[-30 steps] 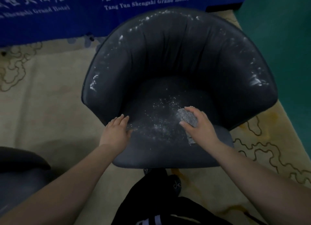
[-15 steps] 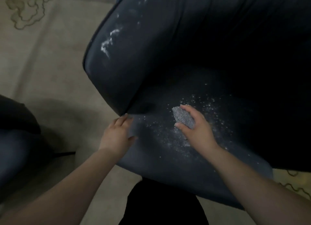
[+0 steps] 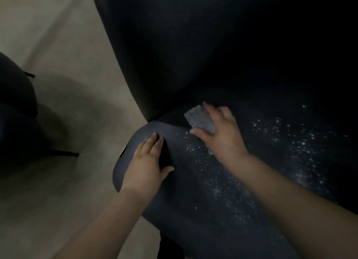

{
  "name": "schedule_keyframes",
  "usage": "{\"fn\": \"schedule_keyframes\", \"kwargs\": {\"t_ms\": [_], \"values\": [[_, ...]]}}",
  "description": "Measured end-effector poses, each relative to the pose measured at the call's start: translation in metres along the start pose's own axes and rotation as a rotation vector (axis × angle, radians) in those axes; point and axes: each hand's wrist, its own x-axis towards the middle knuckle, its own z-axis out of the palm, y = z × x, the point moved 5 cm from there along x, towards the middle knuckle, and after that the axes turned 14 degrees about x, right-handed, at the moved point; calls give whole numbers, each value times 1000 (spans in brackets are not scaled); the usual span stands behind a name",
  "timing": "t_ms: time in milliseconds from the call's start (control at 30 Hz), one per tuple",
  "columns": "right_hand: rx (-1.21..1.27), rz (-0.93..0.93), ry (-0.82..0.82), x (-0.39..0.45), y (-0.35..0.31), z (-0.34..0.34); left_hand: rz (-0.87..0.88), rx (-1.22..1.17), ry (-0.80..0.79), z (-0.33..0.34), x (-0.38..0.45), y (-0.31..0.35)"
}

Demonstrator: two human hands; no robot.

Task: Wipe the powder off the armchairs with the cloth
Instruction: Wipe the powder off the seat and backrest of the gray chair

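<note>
Closer now than a second ago: the head camera has dropped in over the dark grey upholstered armchair point(image 3: 193, 65), so its curved back fills the top of the view and the pale rim smears have gone out of sight. Its seat cushion point(image 3: 203, 210) runs from the left front corner away to the right, and that cushion is our landmark.

Scattered white powder point(image 3: 294, 142) lies across the seat in a broad band, thickest right of the cushion's middle, with a thinner trail point(image 3: 193, 148) running back toward the left front corner. Beige patterned carpet point(image 3: 64, 123) shows left of the seat, and a second dark chair point(image 3: 15, 107) sits well apart beyond it.

Right hand point(image 3: 219, 131) has travelled leftward across the cushion and sits at the seat's back-left, where cushion meets backrest, fingers and thumb clamped on the folded grey cloth point(image 3: 199, 119), which it presses against the seat. Left hand point(image 3: 147, 162) rests flat on the left front corner, fingers straight, gripping nothing, bracing the chair.

So the key relation: most of the powder lies to the right of the cloth, on the far side of the right hand's wrist, with the band running roughly left to right along the cushion. The right hand is clearly nearer, and I'd judge the coming stroke needs to sweep back rightward along that band. Plenty remains; the seat looks barely begun.
</note>
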Motion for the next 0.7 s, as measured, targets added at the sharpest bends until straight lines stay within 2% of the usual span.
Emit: {"fn": "schedule_keyframes", "kwargs": {"t_ms": [100,167,267,400,467,567,633,700], "values": [[-215,-191,2,-1,-7,27,5,-37,83,6,-4,-1],[-276,-328,-57,-19,-10,42,2,-59,109,9,-6,-4],[-325,-437,-111,-37,0,32,4,-79,135,11,-11,-7],[-290,-296,125,-4,12,6,3,-80,154,12,-14,-5],[-252,-229,149,11,2,22,-2,-88,162,12,-14,-3],[-252,-339,-69,-10,-16,57,7,-74,157,11,-15,-4],[-272,-446,-219,-35,-10,52,32,-57,155,10,-17,-5],[-307,-477,-215,-39,4,24,35,-54,143,10,-19,-6]]}}
